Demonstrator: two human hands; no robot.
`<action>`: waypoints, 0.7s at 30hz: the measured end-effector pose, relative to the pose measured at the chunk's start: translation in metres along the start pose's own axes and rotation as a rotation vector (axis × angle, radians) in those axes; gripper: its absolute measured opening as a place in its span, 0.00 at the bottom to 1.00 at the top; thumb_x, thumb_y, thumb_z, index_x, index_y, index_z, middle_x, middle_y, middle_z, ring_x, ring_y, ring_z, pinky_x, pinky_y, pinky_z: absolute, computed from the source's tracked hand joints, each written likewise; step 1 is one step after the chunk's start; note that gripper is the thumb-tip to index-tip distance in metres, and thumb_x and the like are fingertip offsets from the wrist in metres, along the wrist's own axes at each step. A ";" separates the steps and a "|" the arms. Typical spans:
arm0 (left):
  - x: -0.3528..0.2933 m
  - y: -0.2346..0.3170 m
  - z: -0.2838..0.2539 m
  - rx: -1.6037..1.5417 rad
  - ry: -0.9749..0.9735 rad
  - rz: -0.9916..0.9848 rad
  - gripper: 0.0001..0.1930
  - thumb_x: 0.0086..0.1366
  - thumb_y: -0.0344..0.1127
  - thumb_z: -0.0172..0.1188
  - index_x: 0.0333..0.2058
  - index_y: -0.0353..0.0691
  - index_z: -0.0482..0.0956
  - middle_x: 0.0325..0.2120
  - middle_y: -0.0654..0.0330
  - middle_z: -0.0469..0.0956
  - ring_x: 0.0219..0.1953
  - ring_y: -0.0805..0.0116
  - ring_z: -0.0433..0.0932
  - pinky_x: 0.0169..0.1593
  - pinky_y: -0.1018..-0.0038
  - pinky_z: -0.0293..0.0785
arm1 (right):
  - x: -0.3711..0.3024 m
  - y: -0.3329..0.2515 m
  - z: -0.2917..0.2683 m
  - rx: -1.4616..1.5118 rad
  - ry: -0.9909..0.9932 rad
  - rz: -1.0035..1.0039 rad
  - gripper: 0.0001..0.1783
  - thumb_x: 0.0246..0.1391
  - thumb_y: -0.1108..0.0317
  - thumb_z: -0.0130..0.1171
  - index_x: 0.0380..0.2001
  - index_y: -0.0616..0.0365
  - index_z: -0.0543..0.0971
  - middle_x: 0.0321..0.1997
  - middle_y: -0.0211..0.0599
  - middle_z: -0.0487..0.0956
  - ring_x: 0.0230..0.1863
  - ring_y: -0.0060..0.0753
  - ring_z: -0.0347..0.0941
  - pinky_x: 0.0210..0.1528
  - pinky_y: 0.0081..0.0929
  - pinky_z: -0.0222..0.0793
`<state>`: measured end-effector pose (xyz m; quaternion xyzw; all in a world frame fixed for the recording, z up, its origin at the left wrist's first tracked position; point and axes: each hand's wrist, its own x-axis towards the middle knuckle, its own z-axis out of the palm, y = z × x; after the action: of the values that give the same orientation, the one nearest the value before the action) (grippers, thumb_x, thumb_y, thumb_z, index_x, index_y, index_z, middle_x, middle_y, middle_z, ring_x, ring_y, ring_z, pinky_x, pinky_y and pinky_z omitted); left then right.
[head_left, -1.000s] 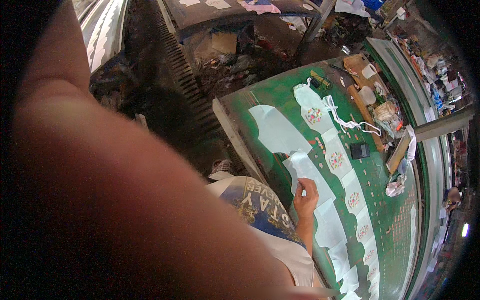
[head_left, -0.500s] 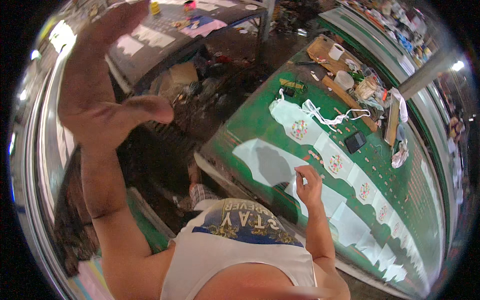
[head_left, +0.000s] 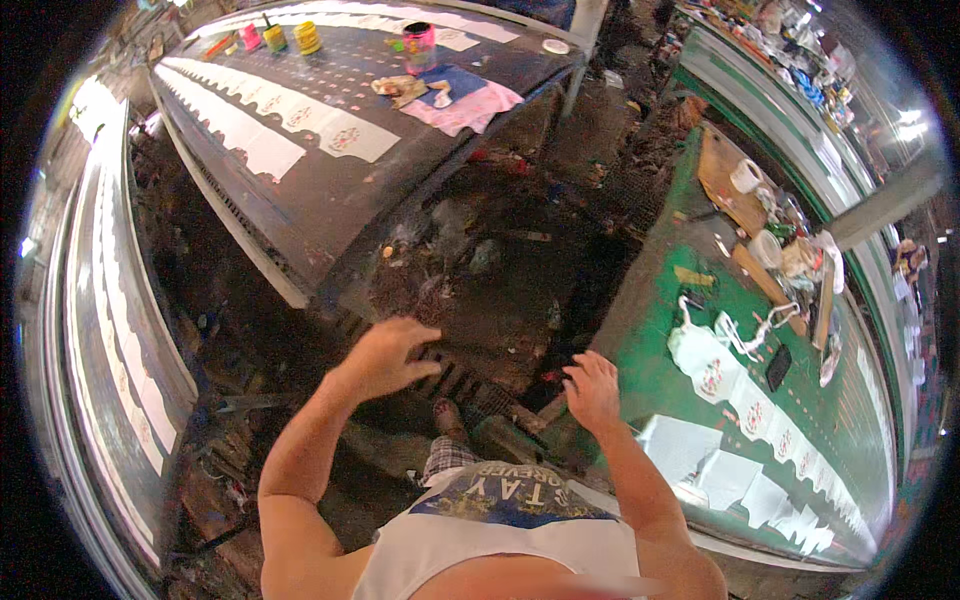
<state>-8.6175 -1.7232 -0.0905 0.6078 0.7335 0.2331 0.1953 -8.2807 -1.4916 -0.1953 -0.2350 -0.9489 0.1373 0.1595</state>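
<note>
My left hand (head_left: 388, 355) hangs in the air over the dirty floor, fingers loosely curled, holding nothing. My right hand (head_left: 592, 388) is raised near the left edge of the green table (head_left: 650, 370), fingers apart and empty. On that table lies a row of white cut fabric pieces with printed round motifs (head_left: 745, 410), running toward the lower right. A plain white piece (head_left: 675, 440) lies closest to my right hand. My white sleeveless shirt with a blue print (head_left: 500, 510) fills the bottom.
A dark long table (head_left: 330, 190) at the upper left carries more white pieces (head_left: 270, 110), paint pots (head_left: 418, 40) and a pink cloth (head_left: 470, 105). The green table holds tape rolls (head_left: 745, 175), a wooden board (head_left: 725, 170) and a black phone (head_left: 778, 367). Rubble covers the floor between the tables (head_left: 500, 250).
My left arm has come down from high in front of the camera to waist height. My right hand has lifted off the white pieces and moved left, off the green table's edge.
</note>
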 end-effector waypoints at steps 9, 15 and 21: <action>-0.053 -0.084 0.035 -0.364 -0.093 -0.214 0.27 0.60 0.43 0.71 0.56 0.38 0.80 0.50 0.45 0.81 0.54 0.46 0.78 0.58 0.59 0.75 | 0.024 -0.014 0.018 -0.169 -0.131 0.103 0.11 0.50 0.64 0.68 0.36 0.53 0.82 0.45 0.38 0.79 0.56 0.48 0.72 0.63 0.51 0.62; -0.042 -0.092 0.029 -0.307 -0.112 -0.213 0.26 0.62 0.44 0.70 0.56 0.38 0.80 0.50 0.46 0.81 0.54 0.46 0.78 0.58 0.59 0.75 | 0.026 -0.013 0.021 -0.180 -0.145 0.099 0.10 0.50 0.63 0.67 0.34 0.53 0.81 0.41 0.37 0.80 0.50 0.45 0.74 0.63 0.49 0.61; -0.012 -0.098 0.031 -0.334 -0.147 -0.243 0.25 0.61 0.42 0.71 0.54 0.37 0.81 0.49 0.47 0.82 0.51 0.47 0.80 0.56 0.60 0.76 | 0.036 -0.008 0.013 -0.161 -0.135 0.115 0.09 0.48 0.66 0.68 0.33 0.54 0.83 0.41 0.35 0.80 0.51 0.45 0.74 0.62 0.47 0.62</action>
<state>-8.6760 -1.7462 -0.1724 0.4893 0.7365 0.2813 0.3729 -8.3191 -1.4827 -0.1963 -0.2916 -0.9504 0.0849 0.0677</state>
